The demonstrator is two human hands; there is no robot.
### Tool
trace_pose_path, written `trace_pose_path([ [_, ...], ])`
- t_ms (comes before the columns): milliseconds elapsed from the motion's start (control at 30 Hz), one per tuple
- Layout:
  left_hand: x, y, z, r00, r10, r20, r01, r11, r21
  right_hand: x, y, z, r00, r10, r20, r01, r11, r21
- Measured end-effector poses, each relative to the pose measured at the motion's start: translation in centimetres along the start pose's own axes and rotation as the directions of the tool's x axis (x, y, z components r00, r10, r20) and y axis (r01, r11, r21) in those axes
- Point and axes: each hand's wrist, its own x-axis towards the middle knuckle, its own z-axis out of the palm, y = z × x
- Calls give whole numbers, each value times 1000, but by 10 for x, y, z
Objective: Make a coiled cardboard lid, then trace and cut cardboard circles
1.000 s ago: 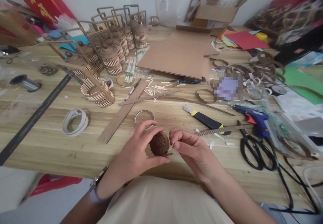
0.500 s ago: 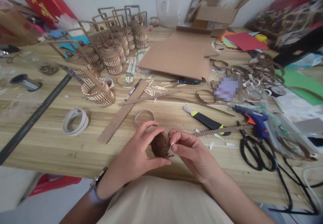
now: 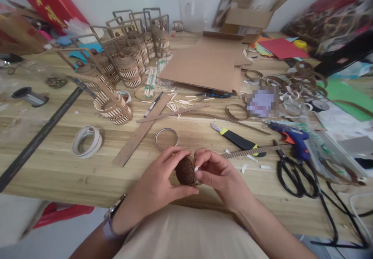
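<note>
My left hand (image 3: 159,181) grips a small round brown textured cap (image 3: 185,170) between thumb and fingers, just above the near edge of the wooden table (image 3: 58,169). My right hand (image 3: 217,173) is closed in a pinch against the cap's right side, holding a small white strip (image 3: 197,168) at its rim. A thin metal ring (image 3: 166,138) lies on the table just beyond my left fingers.
A yellow-black utility knife (image 3: 237,139), black scissors (image 3: 294,175) and a blue glue gun (image 3: 290,136) lie to the right. A tape roll (image 3: 86,140), a ruler (image 3: 171,112), a cardboard strip (image 3: 140,132) and several slatted cardboard lanterns (image 3: 128,70) sit left and beyond. A flat cardboard sheet (image 3: 204,66) lies farther back.
Both hands have drawn closer together around the cap, which has turned slightly. My right pinch has moved in against the cap's edge with the white strip.
</note>
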Motion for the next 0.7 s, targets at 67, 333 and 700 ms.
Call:
trace_pose_path([
  [67, 0, 1, 0, 1000, 7, -4, -7, 1000, 24, 0, -1, -3, 997, -82, 14, 83, 989, -123],
  [333, -2, 1, 0, 999, 32, -21, -29, 994, 102, -2, -6, -12, 946, -316, 76, 302, 767, -567],
  [700, -3, 3, 4, 999, 25, -27, -23, 996, 89, -11, -20, -5, 832, -512, 214, 476, 462, -748],
])
